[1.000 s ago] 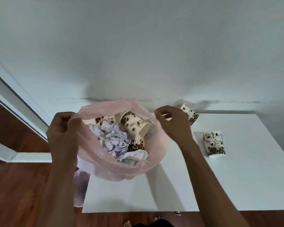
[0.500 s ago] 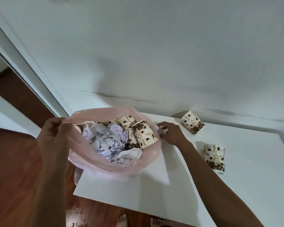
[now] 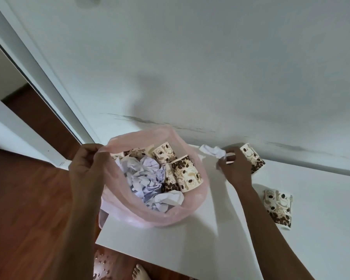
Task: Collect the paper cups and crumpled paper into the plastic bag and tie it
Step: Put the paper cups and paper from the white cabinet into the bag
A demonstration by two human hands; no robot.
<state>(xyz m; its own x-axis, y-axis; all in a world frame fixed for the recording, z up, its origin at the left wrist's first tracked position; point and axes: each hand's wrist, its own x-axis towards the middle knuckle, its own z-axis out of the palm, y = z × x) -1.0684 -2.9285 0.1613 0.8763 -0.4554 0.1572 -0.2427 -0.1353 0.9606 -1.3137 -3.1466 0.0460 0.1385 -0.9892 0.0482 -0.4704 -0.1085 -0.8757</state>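
- Holding the thin pink plastic bag (image 3: 129, 209) by its rim, the left hand (image 3: 87, 170) pinches the film, probably to keep the mouth wide for new pieces.
- The right hand (image 3: 233, 170) grasps a white crumpled paper (image 3: 212, 151) just beside the bag.
- Inside the bag lie printed paper cups (image 3: 187, 174) and soft creased paper.
- Two stiff paper cups remain on the smooth white table (image 3: 190, 245): far cup (image 3: 254, 159), near cup (image 3: 278, 208).

Translucent pink plastic bag (image 3: 156, 216); pale lilac-white crumpled paper (image 3: 144, 179); cream paper cups printed with brown coffee beans (image 3: 187, 173); plain white counter (image 3: 220, 229); reddish-brown wooden floor (image 3: 28, 209).
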